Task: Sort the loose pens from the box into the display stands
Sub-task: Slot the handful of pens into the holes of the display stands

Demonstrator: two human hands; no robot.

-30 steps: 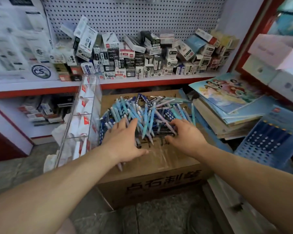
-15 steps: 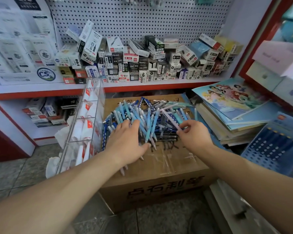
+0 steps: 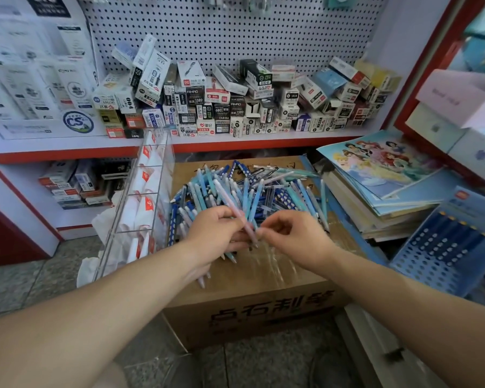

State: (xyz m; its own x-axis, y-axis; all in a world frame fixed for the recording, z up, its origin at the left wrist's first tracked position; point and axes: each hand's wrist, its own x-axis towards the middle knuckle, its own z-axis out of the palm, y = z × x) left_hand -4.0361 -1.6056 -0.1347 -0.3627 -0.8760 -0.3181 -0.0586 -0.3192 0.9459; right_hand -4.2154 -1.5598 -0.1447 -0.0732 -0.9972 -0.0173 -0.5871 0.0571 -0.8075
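A heap of loose blue, white and pale pens (image 3: 263, 191) lies on top of a closed cardboard box (image 3: 252, 312). My left hand (image 3: 214, 233) grips a small bunch of pens whose tips stick out below it. A pink pen (image 3: 237, 211) slants up from between the two hands. My right hand (image 3: 294, 239) pinches the lower end of that pink pen, fingertips meeting the left hand's. A blue perforated display stand (image 3: 443, 247) with dark blue pens in its top row stands at the right. A clear acrylic stand (image 3: 140, 197) stands left of the box.
A shelf (image 3: 235, 138) behind the box carries several stacked refill and pen cartons under a pegboard. A pile of notebooks and picture books (image 3: 381, 177) lies right of the box. White boxes (image 3: 459, 116) sit at the far right. Tiled floor lies below.
Both hands lifted from flat on the heap and came together at its front edge. The left hand now holds a bunch of pens and the right hand pinches a pink pen.
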